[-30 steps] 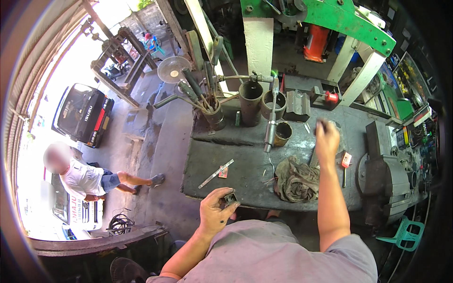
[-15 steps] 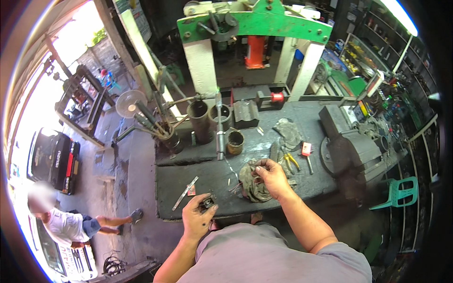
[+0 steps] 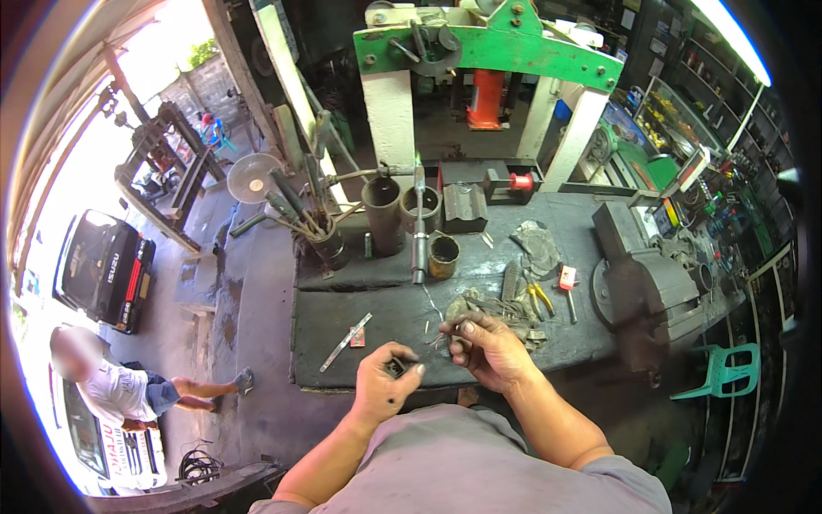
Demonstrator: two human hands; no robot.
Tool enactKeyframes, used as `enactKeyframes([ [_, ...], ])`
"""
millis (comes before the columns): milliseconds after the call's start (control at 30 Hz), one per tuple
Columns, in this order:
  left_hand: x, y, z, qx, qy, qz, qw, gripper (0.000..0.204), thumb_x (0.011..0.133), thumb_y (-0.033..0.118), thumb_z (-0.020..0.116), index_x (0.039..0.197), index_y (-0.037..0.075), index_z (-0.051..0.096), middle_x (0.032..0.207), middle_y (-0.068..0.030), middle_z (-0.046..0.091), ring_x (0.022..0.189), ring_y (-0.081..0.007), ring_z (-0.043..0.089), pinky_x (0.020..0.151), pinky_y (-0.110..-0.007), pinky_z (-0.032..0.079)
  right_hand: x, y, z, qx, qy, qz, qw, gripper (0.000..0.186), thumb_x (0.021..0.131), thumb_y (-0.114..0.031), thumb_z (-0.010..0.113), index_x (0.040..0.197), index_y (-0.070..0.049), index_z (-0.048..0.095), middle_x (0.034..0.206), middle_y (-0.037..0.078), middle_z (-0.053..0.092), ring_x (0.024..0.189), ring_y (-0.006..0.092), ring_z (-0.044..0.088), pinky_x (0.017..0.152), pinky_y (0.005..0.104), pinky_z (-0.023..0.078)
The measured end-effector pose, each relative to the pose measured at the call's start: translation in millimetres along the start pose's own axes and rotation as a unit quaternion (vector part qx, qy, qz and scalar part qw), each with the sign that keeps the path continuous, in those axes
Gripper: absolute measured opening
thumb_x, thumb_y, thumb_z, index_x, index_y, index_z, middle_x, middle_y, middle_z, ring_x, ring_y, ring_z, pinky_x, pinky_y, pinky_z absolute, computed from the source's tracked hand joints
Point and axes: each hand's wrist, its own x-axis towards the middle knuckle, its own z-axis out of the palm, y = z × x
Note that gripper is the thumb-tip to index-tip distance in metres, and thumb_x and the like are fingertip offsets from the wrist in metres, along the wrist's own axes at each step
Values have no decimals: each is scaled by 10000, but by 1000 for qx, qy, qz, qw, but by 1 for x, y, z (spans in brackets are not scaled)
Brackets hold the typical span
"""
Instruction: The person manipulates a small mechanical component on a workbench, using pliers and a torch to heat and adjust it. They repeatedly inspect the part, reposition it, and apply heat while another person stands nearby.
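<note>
My left hand is closed around a small dark block-like part, held just past the near edge of the black workbench. To its right my right hand has thumb and forefinger pinched together; whatever sits between them is too small to make out. The two hands are close but apart. Beyond the right hand lies a crumpled grey rag, with yellow-handled pliers beside it. A flat metal strip rests on the bench left of my hands, next to a small red packet.
Metal cylinders and a can of tools stand at the back left. A bench vise occupies the right end. A green press frame rises behind. A person is at far left, a green plastic chair at right.
My right hand has come off the rag, moving down and toward my left hand. The left hand keeps the dark part, turned more inward. The whole view has shifted slightly.
</note>
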Motion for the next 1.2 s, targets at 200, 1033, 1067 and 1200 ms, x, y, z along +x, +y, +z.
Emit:
enactKeyframes([
  [200, 14, 38, 10, 96, 42, 186, 977, 245, 844, 1, 862, 1068, 5, 764, 982, -119, 742, 835, -196, 711, 738, -317, 569, -14, 13, 21, -40, -49, 6, 998, 291, 969, -193, 833, 1163, -2, 732, 887, 52, 684, 772, 146, 623, 704, 304, 515],
  [1033, 4, 31, 8, -52, -13, -59, 997, 190, 988, 76, 735, 1110, -66, 771, 903, -43, 751, 830, -90, 657, 744, -255, 533, -29, 23, 45, -528, 7, -402, 748, 154, 922, 38, 770, 1071, -2, 774, 1030, 141, 757, 890, 286, 756, 757, 355, 597],
  [1067, 3, 31, 11, -81, 1, -46, 996, 198, 996, 84, 737, 1125, -63, 770, 909, -41, 749, 828, -87, 653, 739, -254, 529, -29, 23, 44, -531, 7, -417, 738, 159, 918, 33, 777, 1072, -5, 778, 1030, 139, 756, 883, 277, 755, 747, 349, 595],
  [1200, 4, 29, 13, -237, -21, -126, 963, 241, 1023, 121, 755, 1197, -46, 761, 939, -26, 739, 806, -85, 638, 711, -249, 515, -28, 30, 38, -504, 29, -472, 722, 223, 877, 40, 819, 1086, -32, 797, 990, 115, 716, 817, 233, 730, 689, 332, 583],
])
